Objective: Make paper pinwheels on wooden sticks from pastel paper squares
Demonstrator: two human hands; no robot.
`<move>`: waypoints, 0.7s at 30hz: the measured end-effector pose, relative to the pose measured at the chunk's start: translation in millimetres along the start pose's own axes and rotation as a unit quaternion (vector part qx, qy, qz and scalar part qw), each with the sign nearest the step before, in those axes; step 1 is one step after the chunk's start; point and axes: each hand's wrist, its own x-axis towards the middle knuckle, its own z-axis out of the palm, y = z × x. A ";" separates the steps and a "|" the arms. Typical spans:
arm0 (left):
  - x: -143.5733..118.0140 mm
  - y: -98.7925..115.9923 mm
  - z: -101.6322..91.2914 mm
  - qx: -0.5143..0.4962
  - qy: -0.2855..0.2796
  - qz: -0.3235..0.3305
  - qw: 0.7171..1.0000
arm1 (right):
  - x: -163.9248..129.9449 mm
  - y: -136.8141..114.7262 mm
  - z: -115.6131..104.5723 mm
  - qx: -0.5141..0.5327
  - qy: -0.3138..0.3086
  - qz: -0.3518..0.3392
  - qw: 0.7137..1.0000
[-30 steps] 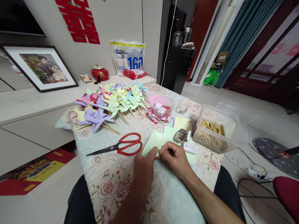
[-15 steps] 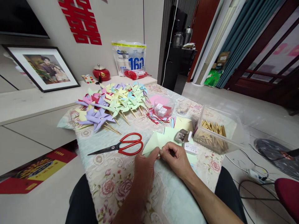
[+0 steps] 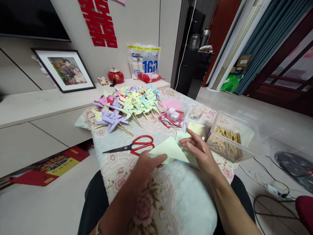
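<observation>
My left hand (image 3: 150, 163) pinches a light green sheet of paper (image 3: 170, 148) by its lower left edge, the thumb lying on top. Creases cross the sheet, and one part stands raised. Just right of it, my right hand (image 3: 199, 150) is off the sheet with its fingers apart, hovering above more green paper (image 3: 180, 136); I see nothing in it. That hand covers most of the small boxes beside the paper. Red-handled scissors (image 3: 143, 140) lie left of the sheet, their blades pointing left.
Several finished paper pinwheels (image 3: 129, 104) are heaped at the table's back left. A clear plastic bin (image 3: 246, 138) of gold sticks (image 3: 227, 140) stands at the right. Between them lie a clear round tub (image 3: 182, 111), patterned strips (image 3: 168, 122) and yellow paper (image 3: 199, 128).
My right hand has let go of the green sheet and moved right, its fingers opening. My left hand keeps hold of the sheet. The view has turned slightly left.
</observation>
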 end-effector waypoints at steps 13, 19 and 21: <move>16.0 27.1 -7.8 0.185 -0.070 -0.063 0.978 | 1.2 -0.2 28.1 0.102 -0.150 0.173 0.968; 23.7 35.4 -4.4 0.260 -0.043 -0.077 0.961 | 3.7 13.4 25.2 0.091 -0.141 0.158 0.973; 25.4 35.6 -3.9 0.259 -0.043 -0.079 0.962 | 3.8 15.4 25.2 0.087 -0.137 0.146 0.976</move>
